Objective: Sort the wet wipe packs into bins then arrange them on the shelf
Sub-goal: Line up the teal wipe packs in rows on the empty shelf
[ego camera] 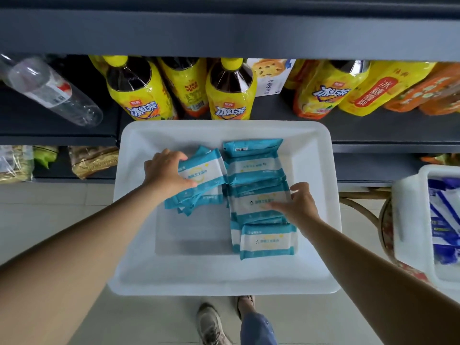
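Dark shelves of drink bottles (pixel 230 90) are filling the frame's top; centre, teal wipe packs (pixel 251 170) are lying in a white bin (pixel 139 220). The left hand (pixel 165 170) is gripping one pack (pixel 201 174); the right hand (pixel 298 205) is pressing flat-fingered on another pack (pixel 256 202). They're likely soft, light and slippery, so edge-pinching suits.

Both bare forearms reach forward and inward from the lower corners of the view. The left hand (pixel 167 172) is turned palm down, its fingers curled over the far edge of a wet wipe pack (pixel 202 171) and its thumb pressed on the pack's face. The right hand (pixel 296 204) lies flatter, fingers spread and pointing left, fingertips resting on another pack (pixel 256 202). One trouser leg and both shoes show below.
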The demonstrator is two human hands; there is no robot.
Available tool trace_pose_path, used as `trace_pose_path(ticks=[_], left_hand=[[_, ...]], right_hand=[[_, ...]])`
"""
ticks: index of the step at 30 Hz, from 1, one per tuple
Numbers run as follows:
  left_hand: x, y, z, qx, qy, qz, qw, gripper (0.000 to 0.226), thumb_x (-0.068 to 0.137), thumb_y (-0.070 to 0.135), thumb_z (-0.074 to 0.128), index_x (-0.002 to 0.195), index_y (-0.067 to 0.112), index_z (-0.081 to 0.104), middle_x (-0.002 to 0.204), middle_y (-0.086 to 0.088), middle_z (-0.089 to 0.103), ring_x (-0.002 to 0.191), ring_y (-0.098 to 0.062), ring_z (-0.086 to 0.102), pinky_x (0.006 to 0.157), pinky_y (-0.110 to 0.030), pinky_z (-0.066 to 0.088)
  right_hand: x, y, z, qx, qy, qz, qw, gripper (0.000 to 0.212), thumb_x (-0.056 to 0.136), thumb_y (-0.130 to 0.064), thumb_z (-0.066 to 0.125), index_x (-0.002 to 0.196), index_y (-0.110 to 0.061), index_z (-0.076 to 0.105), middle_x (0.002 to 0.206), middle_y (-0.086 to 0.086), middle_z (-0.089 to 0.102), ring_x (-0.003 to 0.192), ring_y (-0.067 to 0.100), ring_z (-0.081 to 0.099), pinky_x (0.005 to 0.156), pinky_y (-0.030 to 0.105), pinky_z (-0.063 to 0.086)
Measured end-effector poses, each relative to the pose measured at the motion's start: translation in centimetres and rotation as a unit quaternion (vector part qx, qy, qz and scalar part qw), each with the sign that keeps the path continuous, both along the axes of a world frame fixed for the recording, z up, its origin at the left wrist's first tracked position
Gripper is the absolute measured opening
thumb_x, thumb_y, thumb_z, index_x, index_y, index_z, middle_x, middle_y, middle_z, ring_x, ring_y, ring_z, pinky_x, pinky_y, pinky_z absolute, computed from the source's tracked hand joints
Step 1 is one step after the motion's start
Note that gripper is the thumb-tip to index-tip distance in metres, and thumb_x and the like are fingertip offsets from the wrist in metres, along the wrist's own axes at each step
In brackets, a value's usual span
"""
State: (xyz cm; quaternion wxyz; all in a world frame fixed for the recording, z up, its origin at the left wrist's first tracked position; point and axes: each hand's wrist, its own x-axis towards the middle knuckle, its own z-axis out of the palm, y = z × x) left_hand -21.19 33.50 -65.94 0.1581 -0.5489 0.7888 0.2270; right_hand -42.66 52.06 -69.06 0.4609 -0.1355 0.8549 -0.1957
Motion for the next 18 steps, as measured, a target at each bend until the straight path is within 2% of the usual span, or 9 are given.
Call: trace_pose_path(ticks=[2,4,7,10,13,15,18], left_hand=[[-0.5,-0.1,0.2,0.001,-0.014,-0.005,1.000,0.053,0.069,0.040,0.078,0.110,0.021,0.052,0.115,-0.003,0.052,0.109,-0.022,0.048,0.089,-0.035,0.033],[-0.8,0.1,0.3,-0.007,-0.023,-0.016,1.000,0.050,0.069,0.038,0.078,0.106,0.019,0.050,0.113,-0.003,0.054,0.106,-0.023,0.050,0.086,-0.035,0.032],[-0.9,0.7,0.3,-0.005,-0.028,-0.016,0.999,0.048,0.072,0.036,0.077,0.105,0.019,0.045,0.113,-0.002,0.059,0.105,-0.024,0.054,0.084,-0.034,0.032],[-0.5,1.6,0.5,0.005,-0.023,0.010,1.000,0.044,0.076,0.033,0.074,0.097,0.019,0.038,0.110,-0.002,0.062,0.100,-0.025,0.056,0.083,-0.034,0.030],[0.4,2.7,0.5,0.005,-0.037,0.014,0.999,0.041,0.079,0.033,0.072,0.100,0.019,0.040,0.111,-0.001,0.061,0.099,-0.023,0.057,0.080,-0.033,0.028],[1.1,3.3,0.2,0.007,-0.049,0.009,0.999,0.040,0.080,0.035,0.069,0.107,0.018,0.044,0.113,0.000,0.061,0.102,-0.023,0.057,0.081,-0.033,0.029],[1.9,3.7,-0.1,0.016,-0.048,0.018,0.999,0.039,0.082,0.038,0.067,0.109,0.018,0.046,0.113,0.001,0.061,0.104,-0.024,0.056,0.083,-0.033,0.030]], right_hand=[[-0.1,-0.2,0.3,0.006,-0.042,-0.039,0.998,0.061,0.066,-0.022,0.085,0.106,-0.019,0.040,0.093,0.001,0.059,0.076,0.015,0.059,0.050,0.024,0.045],[-0.1,-0.3,0.5,0.006,-0.077,-0.060,0.995,0.053,0.063,-0.020,0.086,0.101,-0.014,0.049,0.092,0.002,0.063,0.077,0.017,0.061,0.055,0.027,0.048],[-0.1,0.1,0.6,0.021,-0.113,-0.064,0.991,0.042,0.063,-0.020,0.087,0.094,-0.010,0.060,0.091,0.005,0.069,0.080,0.022,0.066,0.068,0.036,0.056],[0.1,0.9,0.5,0.019,-0.088,-0.059,0.994,0.037,0.063,-0.025,0.087,0.087,-0.011,0.062,0.088,0.004,0.069,0.079,0.023,0.066,0.073,0.039,0.058],[0.7,1.5,0.5,0.007,-0.014,-0.037,0.999,0.032,0.068,-0.028,0.083,0.080,-0.013,0.058,0.086,0.003,0.067,0.075,0.019,0.063,0.062,0.032,0.055],[1.1,1.7,0.5,-0.002,0.028,-0.019,0.999,0.031,0.070,-0.028,0.081,0.084,-0.014,0.058,0.088,0.002,0.065,0.076,0.018,0.061,0.061,0.032,0.054],[1.2,1.4,0.6,-0.013,0.037,-0.013,0.999,0.033,0.071,-0.027,0.080,0.089,-0.014,0.056,0.090,0.003,0.063,0.079,0.018,0.060,0.058,0.029,0.052]])
